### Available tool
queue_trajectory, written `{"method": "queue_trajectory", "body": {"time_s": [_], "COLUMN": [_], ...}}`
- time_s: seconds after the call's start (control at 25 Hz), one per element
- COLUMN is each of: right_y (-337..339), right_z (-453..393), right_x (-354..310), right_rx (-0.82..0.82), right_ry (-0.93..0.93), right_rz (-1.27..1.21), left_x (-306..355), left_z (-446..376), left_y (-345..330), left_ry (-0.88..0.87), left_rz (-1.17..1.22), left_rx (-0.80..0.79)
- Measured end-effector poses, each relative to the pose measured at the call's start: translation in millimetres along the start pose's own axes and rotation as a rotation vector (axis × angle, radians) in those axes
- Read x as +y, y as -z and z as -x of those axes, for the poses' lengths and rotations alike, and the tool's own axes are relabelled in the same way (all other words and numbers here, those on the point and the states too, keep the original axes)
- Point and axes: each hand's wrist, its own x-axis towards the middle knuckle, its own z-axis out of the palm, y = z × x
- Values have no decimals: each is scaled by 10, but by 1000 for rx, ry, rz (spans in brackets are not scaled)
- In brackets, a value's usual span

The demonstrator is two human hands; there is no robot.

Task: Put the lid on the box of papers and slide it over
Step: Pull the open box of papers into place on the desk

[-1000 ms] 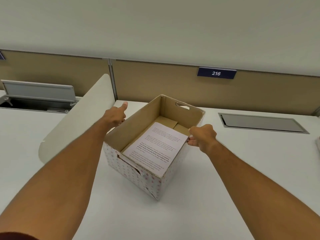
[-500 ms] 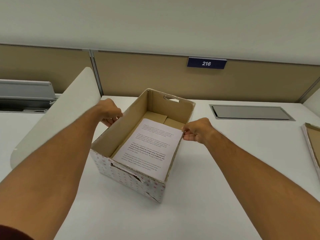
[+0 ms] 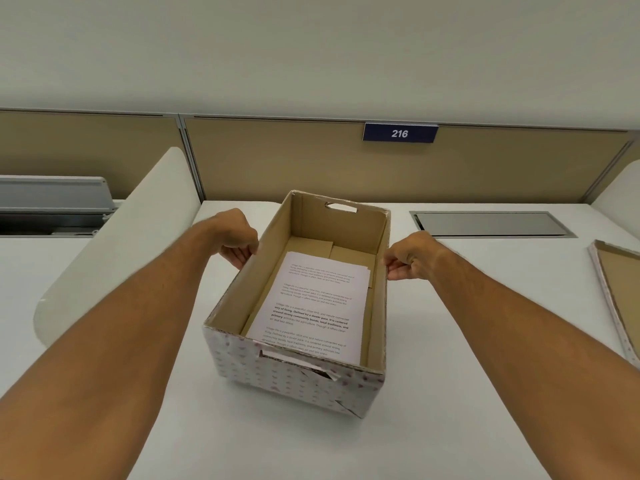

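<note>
Mid-frame, the left hand [image 3: 237, 242] and right hand [image 3: 412, 257] pinch opposite long walls of the open cardboard box [image 3: 298, 367] holding printed papers [image 3: 315, 301], its lid [image 3: 616, 299] lying at right edge.

Bare desk [image 3: 450, 341] lies open between box [image 3: 298, 375] and lid [image 3: 616, 299]; curved divider [image 3: 114, 251] crowds the left.

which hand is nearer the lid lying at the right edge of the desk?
Right. The right hand grips the box's right wall, on the side facing the lid. The left hand holds the opposite wall, farther away.
</note>
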Motion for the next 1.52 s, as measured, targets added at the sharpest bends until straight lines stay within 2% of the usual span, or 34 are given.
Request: {"method": "queue_trajectory", "body": {"time_s": [0.4, 0.8, 1.08, 1.32, 1.52], "right_y": [1078, 2074, 2447, 2593, 2546], "right_z": [2, -647, -1022, -1073, -1094], "right_x": [425, 899, 1192, 1275, 1326], "right_rx": [63, -51, -78, -111, -31], "right_ry": [41, 120, 173, 133, 169], "right_rz": [78, 151, 162, 124, 117], "left_x": [810, 1642, 2032, 2125, 2090], "left_z": [635, 942, 976, 927, 938], "left_y": [-641, -1676, -2188, -2335, -2311], "left_ry": [2, 134, 202, 251, 259], "left_rz": [131, 192, 182, 172, 194], "left_rx": [-54, 48, 169, 163, 127]}}
